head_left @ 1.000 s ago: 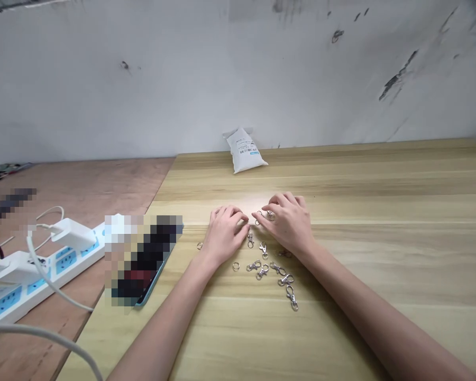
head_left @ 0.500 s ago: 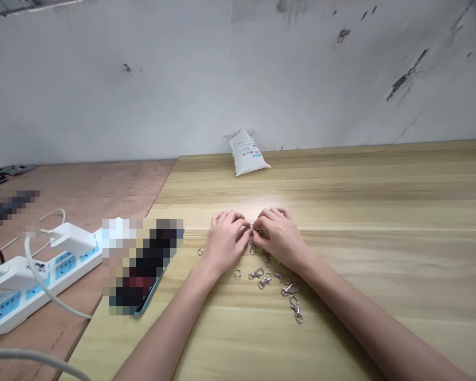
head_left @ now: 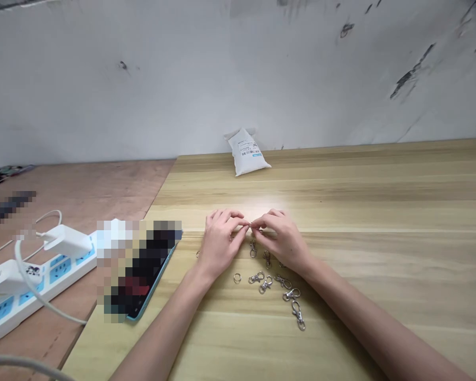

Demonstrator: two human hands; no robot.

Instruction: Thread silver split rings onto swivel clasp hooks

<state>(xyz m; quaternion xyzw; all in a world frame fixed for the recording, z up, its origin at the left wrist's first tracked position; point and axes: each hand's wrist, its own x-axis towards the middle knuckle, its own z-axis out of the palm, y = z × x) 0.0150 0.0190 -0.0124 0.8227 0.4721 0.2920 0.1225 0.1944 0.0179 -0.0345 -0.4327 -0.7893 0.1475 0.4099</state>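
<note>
My left hand (head_left: 219, 242) and my right hand (head_left: 280, 236) meet fingertip to fingertip above the pale wooden table (head_left: 381, 222). Both pinch a small metal piece between them; it is too small to name for sure, though it looks like a clasp or ring. Just below the fingers lie several silver lobster clasps (head_left: 266, 283) scattered on the wood, one clasp (head_left: 253, 248) right under the pinch. A loose split ring (head_left: 237, 278) lies near my left wrist, and another ring (head_left: 198, 254) shows left of that hand.
A small white packet (head_left: 247, 152) leans by the wall at the back. A phone in a blue case (head_left: 143, 275) lies to the left. A white power strip (head_left: 35, 270) with chargers and cables rests on the reddish board (head_left: 103, 185) beyond it.
My hands came together from resting apart on the table and lifted slightly, now pinching a small piece between the fingertips. The view shifted a little.
</note>
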